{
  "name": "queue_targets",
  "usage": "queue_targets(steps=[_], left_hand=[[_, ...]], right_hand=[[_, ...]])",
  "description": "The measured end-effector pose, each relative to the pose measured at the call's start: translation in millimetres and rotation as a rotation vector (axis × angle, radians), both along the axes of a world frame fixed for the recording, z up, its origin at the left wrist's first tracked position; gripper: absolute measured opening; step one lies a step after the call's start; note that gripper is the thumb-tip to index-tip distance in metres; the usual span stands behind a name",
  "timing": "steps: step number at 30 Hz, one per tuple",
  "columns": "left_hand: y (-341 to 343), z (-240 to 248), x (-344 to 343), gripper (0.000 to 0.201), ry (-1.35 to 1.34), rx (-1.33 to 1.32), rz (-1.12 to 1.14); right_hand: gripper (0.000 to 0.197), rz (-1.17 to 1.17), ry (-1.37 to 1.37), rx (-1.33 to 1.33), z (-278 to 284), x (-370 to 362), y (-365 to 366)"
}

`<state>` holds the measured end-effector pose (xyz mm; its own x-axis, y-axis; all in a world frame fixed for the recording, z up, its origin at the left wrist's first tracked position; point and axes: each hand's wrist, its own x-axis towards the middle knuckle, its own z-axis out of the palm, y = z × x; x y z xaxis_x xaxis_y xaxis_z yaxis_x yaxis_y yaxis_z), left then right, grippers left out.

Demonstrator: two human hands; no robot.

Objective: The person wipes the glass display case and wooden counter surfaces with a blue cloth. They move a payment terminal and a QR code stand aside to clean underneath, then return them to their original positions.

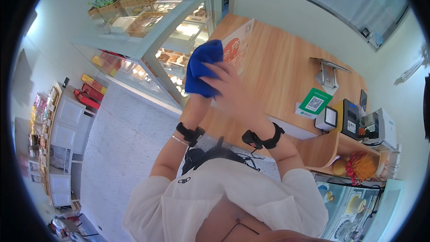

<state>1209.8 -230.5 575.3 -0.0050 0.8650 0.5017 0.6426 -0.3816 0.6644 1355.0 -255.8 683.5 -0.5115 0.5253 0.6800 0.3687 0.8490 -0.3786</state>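
Observation:
A blue cloth [204,65] is held up in front of me, bunched over my left hand [199,100]. The cloth covers that hand's fingers, and only the part near the wrist shows. My right hand [227,85] lies against the cloth's right side. Its fingers reach across the folds and are smeared by motion, so whether they grip the fabric is unclear. Both wrists wear black straps with small devices. Behind the cloth, a clear upright sign [239,47] with red print stands on the wooden counter [280,67].
To the left is a glass display case [148,58] of baked goods, with baskets [136,1] on top. The counter's right side carries a metal stand [329,74], a green code sign [315,102] and a black-and-yellow machine [347,118]. Shelves [60,148] line the left wall.

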Motion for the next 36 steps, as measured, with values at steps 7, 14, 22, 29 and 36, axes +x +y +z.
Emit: queue_targets(steps=[7, 14, 22, 29, 36], left_hand=[[-2, 29, 7, 0.060, -0.213, 0.060, -0.203], [32, 119, 12, 0.071, -0.461, 0.081, -0.419], [25, 120, 11, 0.063, -0.396, -0.129, -0.363], [26, 126, 39, 0.058, -0.450, -0.091, -0.460], [25, 124, 29, 0.057, -0.420, -0.050, -0.402]], right_hand=[[0.057, -0.157, 0.938, -0.396, -14, 35, -4], [0.047, -0.205, 1.447, -0.509, -9, -12, 36], [0.059, -0.370, 1.140, -0.212, -43, -75, 44], [0.064, -0.619, 1.093, -0.344, -138, -57, 68], [0.062, -0.602, 1.257, -0.574, -137, -63, 81]])
